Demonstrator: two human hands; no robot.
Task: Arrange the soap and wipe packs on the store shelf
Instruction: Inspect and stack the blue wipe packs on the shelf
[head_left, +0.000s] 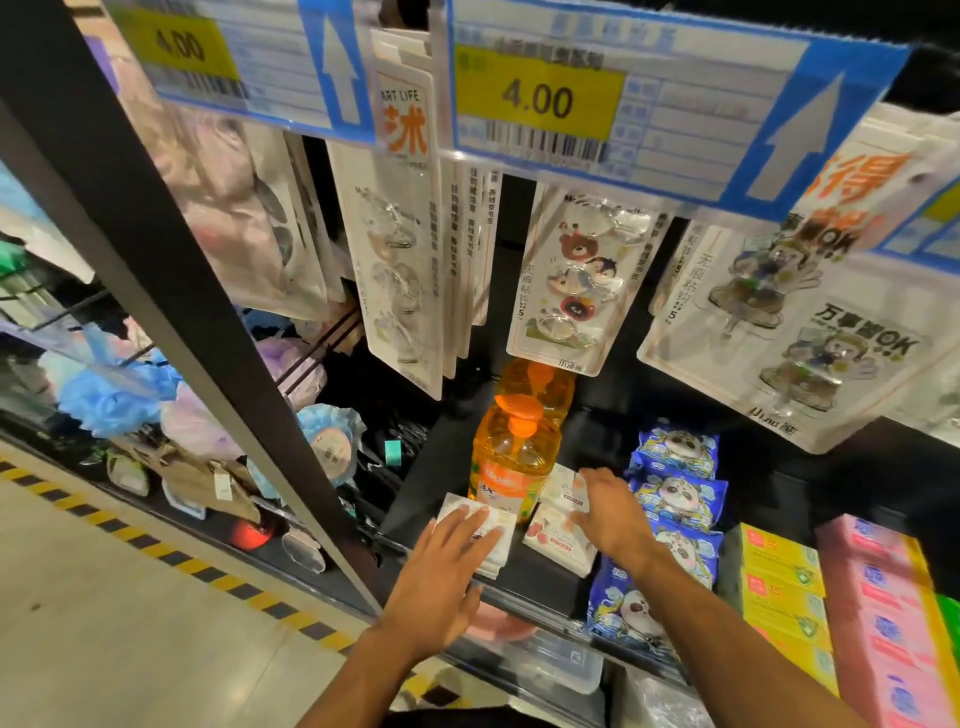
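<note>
The white wipe packs (558, 543) lie loose on the shelf (597, 436) before the 2 orange soap bottles (511, 462), 1 stack at the front bottle's 7 o'clock and more at its 4 o'clock, so I judge the tidying only partly done. The left hand (447, 561) lies flat, fingers straight, on the 7 o'clock stack, and the right hand (610, 512) rests with spread fingers on the others, gripping nothing visible. At 3 o'clock the blue wipe packs (675, 491) already sit in a row.

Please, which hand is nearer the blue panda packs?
Right. The right hand is beside the blue panda packs; the left hand is farther left, on a white pack.
</note>
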